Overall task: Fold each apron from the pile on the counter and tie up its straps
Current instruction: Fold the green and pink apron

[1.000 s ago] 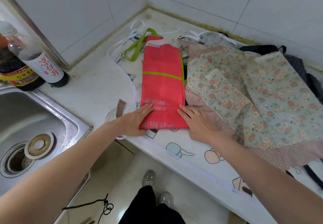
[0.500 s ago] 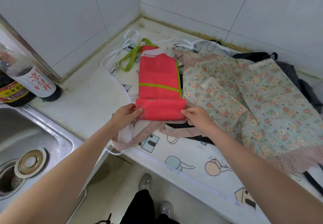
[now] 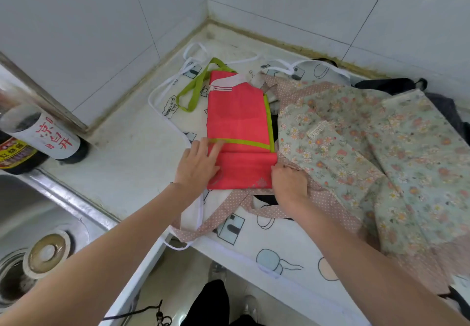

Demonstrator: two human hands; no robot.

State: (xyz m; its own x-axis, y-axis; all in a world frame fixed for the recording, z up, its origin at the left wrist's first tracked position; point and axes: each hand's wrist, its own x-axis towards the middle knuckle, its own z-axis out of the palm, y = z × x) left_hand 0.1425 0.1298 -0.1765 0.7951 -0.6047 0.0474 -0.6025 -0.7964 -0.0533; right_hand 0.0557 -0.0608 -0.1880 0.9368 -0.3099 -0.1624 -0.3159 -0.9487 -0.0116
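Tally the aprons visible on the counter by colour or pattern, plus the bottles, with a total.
Red apron with green trim: 1
Floral apron: 1
White cartoon-print apron: 1
Dark fabric at the back, possibly an apron, cannot tell: 1
Bottles beside the sink: 2
Total: 6
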